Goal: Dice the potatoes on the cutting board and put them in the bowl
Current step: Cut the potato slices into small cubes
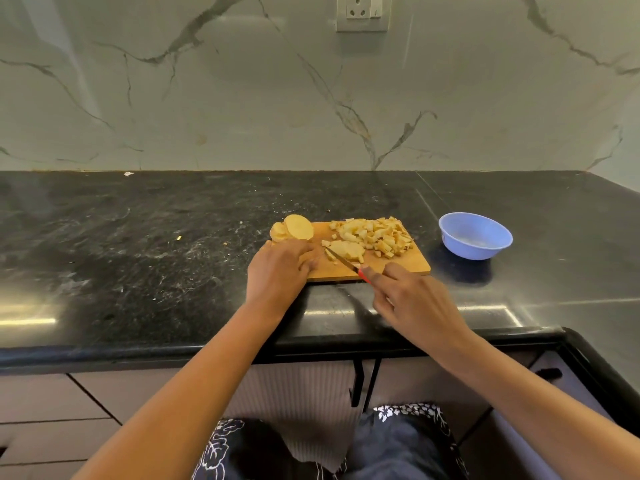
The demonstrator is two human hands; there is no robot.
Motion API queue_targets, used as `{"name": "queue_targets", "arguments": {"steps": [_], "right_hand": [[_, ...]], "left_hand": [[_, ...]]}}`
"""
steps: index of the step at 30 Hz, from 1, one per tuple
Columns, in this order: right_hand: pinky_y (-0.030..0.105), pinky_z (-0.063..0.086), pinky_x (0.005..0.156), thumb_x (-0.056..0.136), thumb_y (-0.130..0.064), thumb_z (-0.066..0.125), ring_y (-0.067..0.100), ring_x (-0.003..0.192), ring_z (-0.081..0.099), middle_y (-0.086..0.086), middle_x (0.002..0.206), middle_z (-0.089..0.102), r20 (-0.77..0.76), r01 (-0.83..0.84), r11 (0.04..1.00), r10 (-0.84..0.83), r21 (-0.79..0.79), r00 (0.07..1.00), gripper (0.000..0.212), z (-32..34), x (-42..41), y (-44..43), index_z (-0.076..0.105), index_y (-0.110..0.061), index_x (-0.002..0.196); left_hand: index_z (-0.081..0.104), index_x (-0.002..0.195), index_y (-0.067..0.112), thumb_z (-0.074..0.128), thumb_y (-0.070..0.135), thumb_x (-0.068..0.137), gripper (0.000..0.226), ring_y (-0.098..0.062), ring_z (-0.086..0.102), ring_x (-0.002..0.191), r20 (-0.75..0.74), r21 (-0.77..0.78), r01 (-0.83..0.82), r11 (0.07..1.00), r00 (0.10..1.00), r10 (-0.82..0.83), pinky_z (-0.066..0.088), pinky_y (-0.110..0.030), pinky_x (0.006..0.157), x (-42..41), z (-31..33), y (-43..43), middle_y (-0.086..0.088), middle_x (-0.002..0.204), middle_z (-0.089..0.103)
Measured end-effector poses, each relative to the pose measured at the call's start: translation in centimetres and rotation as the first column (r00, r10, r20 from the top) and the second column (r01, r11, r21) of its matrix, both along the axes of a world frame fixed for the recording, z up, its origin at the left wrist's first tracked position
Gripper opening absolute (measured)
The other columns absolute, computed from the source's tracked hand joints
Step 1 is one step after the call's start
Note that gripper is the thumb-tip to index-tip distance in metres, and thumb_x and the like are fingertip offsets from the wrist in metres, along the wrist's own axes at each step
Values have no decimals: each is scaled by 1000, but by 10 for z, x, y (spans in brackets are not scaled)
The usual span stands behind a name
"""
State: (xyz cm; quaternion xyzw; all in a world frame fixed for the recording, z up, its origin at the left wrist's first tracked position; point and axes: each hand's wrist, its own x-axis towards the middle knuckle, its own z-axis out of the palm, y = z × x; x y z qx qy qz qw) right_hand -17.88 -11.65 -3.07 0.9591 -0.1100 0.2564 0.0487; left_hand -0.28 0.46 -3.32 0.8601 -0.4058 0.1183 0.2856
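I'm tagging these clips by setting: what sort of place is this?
Most likely a home kitchen: a black stone countertop over cabinet drawers, a marble-look backsplash with a wall socket, and a wooden cutting board of diced potatoes near a blue bowl.

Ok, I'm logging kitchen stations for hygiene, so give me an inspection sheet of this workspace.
Surface: black stone countertop, streaked with pale smears.
Job's things: wooden cutting board with diced potato piled at its right end, a partly cut piece mid-board, undiced slices at its far left corner; blue bowl on the counter right of the board, no potato seen inside; knife with red handle, blade over the board.
Clutter: small scraps on the counter left of the board.
Hands: left hand rests on the board's left end, its grip hidden; right hand grips the knife.
Cables: nothing seen.
Surroundings: marble-look wall with a socket; cabinet fronts below.
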Motion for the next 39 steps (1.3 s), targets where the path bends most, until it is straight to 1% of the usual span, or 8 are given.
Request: {"name": "queue_targets", "arguments": {"steps": [8, 11, 14, 21, 25, 28, 33, 39], "right_hand": [[18, 20, 33, 61, -25, 87, 10, 40, 48, 10, 102, 65, -202, 24, 971, -73, -236, 977, 59, -4, 15, 3, 68, -16, 116], [22, 24, 41, 88, -17, 62, 15, 61, 58, 12, 127, 50, -270, 66, 967, -134, -246, 954, 56, 2, 23, 6, 43, -15, 141], [27, 31, 50, 98, -8, 38, 19, 78, 56, 11, 129, 37, -294, 57, 973, -123, -225, 948, 55, 9, 29, 10, 20, -11, 149], [19, 17, 33, 57, -2, 83, 12, 36, 43, 12, 94, 63, -153, 81, 948, -133, -307, 979, 57, 5, 28, -10, 69, -9, 112], [14, 9, 36, 59, -6, 84, 11, 36, 26, 8, 83, 59, -110, 147, 958, -178, -248, 978, 52, 12, 22, -30, 71, -11, 109], [18, 20, 34, 67, -8, 79, 19, 35, 40, 7, 76, 56, -29, 159, 977, -164, -141, 986, 42, 16, 15, -45, 71, -11, 108], [25, 33, 47, 81, -6, 65, 20, 56, 53, 1, 79, 58, 128, 119, 984, -137, 136, 982, 34, 16, 2, -62, 70, -17, 114], [25, 36, 44, 81, -6, 66, 21, 55, 54, -1, 81, 60, 139, 108, 986, -126, 125, 982, 35, 14, -11, -64, 70, -18, 114]], "left_hand": [[69, 110, 20, 51, 30, 96, 25, -27, 59, 100, 8, 70, 20, 997, 1000, -20, 40, -31, 93, -1, -1, 6, -2, 101, 70], [69, 110, 23, 49, 33, 97, 25, -24, 57, 96, 15, 103, 16, 995, 1000, -17, 38, -28, 76, 1, -2, 6, -2, 96, 69], [68, 114, 25, 50, 33, 97, 26, -24, 56, 101, 28, 104, 22, 994, 999, -25, 39, -28, 82, 0, 0, 7, -1, 100, 70], [73, 96, 13, 61, 18, 89, 15, -24, 65, 98, 220, 97, 126, 987, 965, -144, 36, -41, 105, 7, -12, -3, -3, 102, 72], [57, 131, 18, 41, 31, 100, 37, -19, 37, 137, 215, 299, 188, 935, 942, -258, 7, -45, 117, 1, -7, -12, 2, 142, 49], [42, 142, 21, 26, 37, 102, 45, -16, 22, 143, 212, 376, 188, 907, 936, -281, -10, -41, 116, -2, -4, -21, 5, 151, 35], [35, 146, 22, 24, 38, 103, 47, -11, 16, 145, 146, 411, 223, 884, 941, -305, -13, -39, 115, 2, 0, -33, 6, 153, 33], [36, 145, 19, 34, 28, 102, 44, -11, 23, 143, 113, 205, 291, 935, 941, -318, -12, -31, 114, 10, 4, -36, 5, 151, 37]]}}
